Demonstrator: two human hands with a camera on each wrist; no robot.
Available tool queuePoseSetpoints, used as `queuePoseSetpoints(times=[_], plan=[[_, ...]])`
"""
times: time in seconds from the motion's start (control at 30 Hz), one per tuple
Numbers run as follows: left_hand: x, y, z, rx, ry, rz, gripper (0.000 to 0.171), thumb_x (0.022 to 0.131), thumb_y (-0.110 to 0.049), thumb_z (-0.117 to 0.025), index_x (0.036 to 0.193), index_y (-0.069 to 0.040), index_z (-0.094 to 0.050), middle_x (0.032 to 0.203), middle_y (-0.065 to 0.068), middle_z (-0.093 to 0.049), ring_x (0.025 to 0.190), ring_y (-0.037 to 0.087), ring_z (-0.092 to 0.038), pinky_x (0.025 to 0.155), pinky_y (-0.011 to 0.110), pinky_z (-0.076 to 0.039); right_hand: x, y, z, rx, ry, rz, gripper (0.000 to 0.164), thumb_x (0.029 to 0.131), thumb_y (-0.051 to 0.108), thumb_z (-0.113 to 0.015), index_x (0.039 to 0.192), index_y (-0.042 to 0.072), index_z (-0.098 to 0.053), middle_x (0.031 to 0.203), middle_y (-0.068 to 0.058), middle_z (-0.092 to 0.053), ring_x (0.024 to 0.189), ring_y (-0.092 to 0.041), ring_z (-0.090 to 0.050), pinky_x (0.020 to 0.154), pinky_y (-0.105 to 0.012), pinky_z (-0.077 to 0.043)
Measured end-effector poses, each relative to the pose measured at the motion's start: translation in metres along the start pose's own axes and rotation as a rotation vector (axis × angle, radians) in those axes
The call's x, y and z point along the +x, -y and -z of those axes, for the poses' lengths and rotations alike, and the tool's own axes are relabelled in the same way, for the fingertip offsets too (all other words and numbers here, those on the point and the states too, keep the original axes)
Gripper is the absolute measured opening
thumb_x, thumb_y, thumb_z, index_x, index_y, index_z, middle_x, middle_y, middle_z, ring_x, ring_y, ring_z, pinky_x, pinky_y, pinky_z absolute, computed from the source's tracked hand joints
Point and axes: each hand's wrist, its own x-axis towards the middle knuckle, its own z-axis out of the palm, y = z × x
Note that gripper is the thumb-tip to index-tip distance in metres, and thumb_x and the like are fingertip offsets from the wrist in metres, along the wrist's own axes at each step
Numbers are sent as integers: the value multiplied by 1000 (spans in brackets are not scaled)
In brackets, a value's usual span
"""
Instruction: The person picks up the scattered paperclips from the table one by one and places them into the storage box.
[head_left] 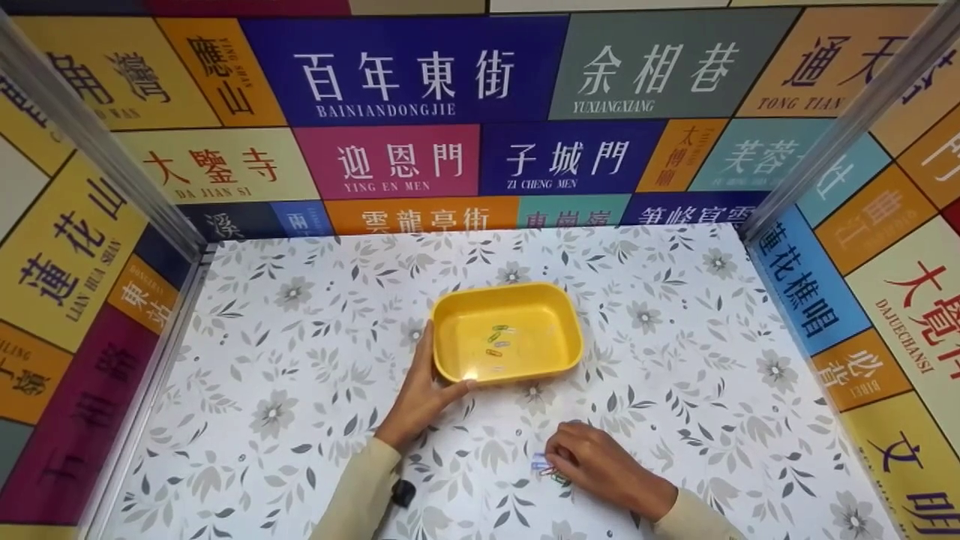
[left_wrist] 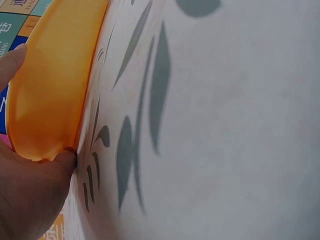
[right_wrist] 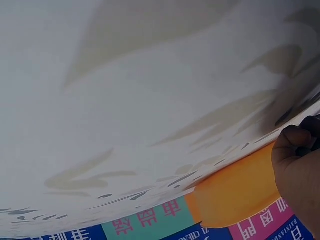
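Observation:
A yellow plastic box (head_left: 508,335) stands on the patterned tabletop, with several coloured paper clips (head_left: 495,339) lying on its bottom. My left hand (head_left: 426,390) grips the box at its near left corner, thumb along the front wall and fingers against the left side. In the left wrist view, the thumb and a fingertip span the box's end. Nearer to me, my right hand (head_left: 600,465) has its fingers curled down at a small pile of paper clips (head_left: 541,463), partly covered by the hand. What lies between those fingertips is hidden, and I cannot tell whether they pinch a clip.
The white tabletop (head_left: 300,360) has a grey leaf and flower print. Panels with coloured sign tiles (head_left: 405,67) close it in at the back and both sides, with metal posts (head_left: 832,127) at the corners. A small black object (head_left: 403,493) lies beside the left sleeve.

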Motion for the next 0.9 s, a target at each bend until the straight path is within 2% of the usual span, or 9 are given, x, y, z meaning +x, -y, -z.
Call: queuePoseSetpoints(times=[0.17, 0.37, 0.5, 0.73, 0.9], plan=[[2, -1, 0, 2, 3, 18, 131, 87, -34, -93, 179, -24, 0, 186, -4, -2, 170, 22, -7, 138, 49, -6, 1, -1, 1, 2, -11, 5, 17, 95, 4, -84, 91, 17, -74, 81, 15, -56, 75, 3, -50, 65, -16, -48], [2, -2, -1, 7, -1, 41, 133, 85, -35, -94, 179, -24, -1, 185, -5, -4, 170, 20, -8, 138, 47, -6, 4, -2, 2, -10, -57, 62, 18, 92, 1, -85, 90, 15, -74, 80, 13, -56, 74, 2, -51, 68, -11, -45], [1, -2, -1, 13, -3, 29, 133, 86, -36, -94, 179, -22, -1, 186, -3, -4, 170, 20, -9, 138, 47, -7, 8, -3, 4, -22, -70, 79, 19, 91, 1, -85, 89, 16, -74, 80, 13, -57, 73, 2, -51, 67, -9, -45], [0, -1, 0, 23, -3, 10, 133, 86, -41, -94, 179, -20, -1, 186, 0, -4, 170, 23, -10, 138, 47, -9, 14, -2, 8, -18, -70, 117, 19, 92, 2, -85, 91, 16, -73, 81, 10, -60, 74, 1, -54, 67, -14, -48], [-1, -1, 0, 36, -13, 10, 132, 86, -40, -94, 179, -20, -3, 186, 2, -5, 170, 25, -9, 138, 49, -8, 18, -3, 12, -22, -40, 98, 16, 94, 3, -84, 93, 15, -74, 84, 10, -62, 76, 0, -56, 68, -19, -52]])
